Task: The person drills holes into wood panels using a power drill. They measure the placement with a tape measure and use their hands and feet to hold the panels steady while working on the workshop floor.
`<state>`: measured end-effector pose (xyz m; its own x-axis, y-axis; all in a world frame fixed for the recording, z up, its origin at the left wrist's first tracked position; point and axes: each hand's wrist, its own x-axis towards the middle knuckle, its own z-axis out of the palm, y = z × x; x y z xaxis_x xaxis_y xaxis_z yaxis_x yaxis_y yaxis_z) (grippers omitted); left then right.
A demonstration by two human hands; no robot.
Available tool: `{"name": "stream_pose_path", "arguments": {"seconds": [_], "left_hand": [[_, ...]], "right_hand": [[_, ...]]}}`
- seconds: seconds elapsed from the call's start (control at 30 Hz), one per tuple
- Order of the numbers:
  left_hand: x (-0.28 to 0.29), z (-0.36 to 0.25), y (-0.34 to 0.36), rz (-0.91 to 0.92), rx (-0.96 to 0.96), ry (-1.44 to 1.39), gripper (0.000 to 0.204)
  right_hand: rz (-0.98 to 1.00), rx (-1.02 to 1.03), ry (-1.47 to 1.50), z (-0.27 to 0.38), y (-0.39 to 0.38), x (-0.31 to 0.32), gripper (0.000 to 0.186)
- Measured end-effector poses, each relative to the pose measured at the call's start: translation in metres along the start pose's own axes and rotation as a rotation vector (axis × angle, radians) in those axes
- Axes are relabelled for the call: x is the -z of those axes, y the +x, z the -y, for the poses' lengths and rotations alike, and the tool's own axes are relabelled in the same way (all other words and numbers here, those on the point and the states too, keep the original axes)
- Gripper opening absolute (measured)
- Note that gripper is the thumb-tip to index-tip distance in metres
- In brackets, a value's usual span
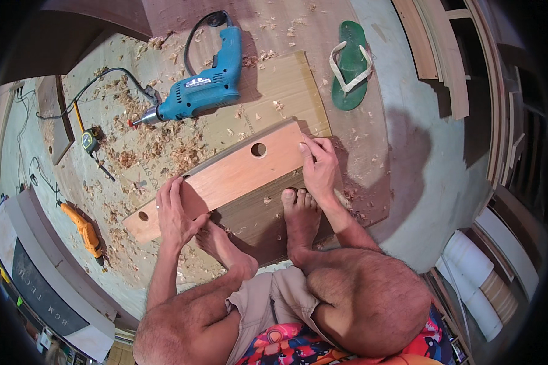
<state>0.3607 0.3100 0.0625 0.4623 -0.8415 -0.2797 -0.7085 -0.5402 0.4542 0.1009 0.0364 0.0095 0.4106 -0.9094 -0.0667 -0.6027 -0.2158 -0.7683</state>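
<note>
A long pinkish plank (225, 176) with two round holes lies diagonally before me, over darker boards and between my bare feet and a blue drill (210, 85). My left hand (175, 213) grips the plank left of its middle, fingers bent over the far edge and thumb at the near edge. My right hand (318, 165) holds the plank's right end, with fingers curled round it. The blue drill lies on its side at the top, with a bit in its chuck and its cord looping away.
An orange power tool (82, 231) and a tape measure (90, 140) lie at left among wood shavings. A green flip-flop (351, 91) lies at upper right. Stacked panels (450, 73) line the right side, with white rolls (466, 274) lower down. A dark cabinet edge (67, 30) fills the upper left.
</note>
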Motion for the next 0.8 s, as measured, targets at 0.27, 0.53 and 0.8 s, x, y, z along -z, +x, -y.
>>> {"name": "stream_pose_path", "arguments": {"seconds": [0.27,0.53,0.8], "left_hand": [[0.005,-0.004,0.010,0.048,0.070,0.041,0.112],[0.010,0.000,0.015,0.091,0.084,0.042,0.115],[0.016,-0.001,0.025,0.105,0.058,0.006,0.114]], "right_hand": [[0.003,0.022,0.002,0.004,0.006,-0.001,0.029],[0.035,0.016,-0.045,0.012,0.007,-0.001,0.030],[0.072,-0.060,-0.043,0.015,0.011,0.006,0.031]]}}
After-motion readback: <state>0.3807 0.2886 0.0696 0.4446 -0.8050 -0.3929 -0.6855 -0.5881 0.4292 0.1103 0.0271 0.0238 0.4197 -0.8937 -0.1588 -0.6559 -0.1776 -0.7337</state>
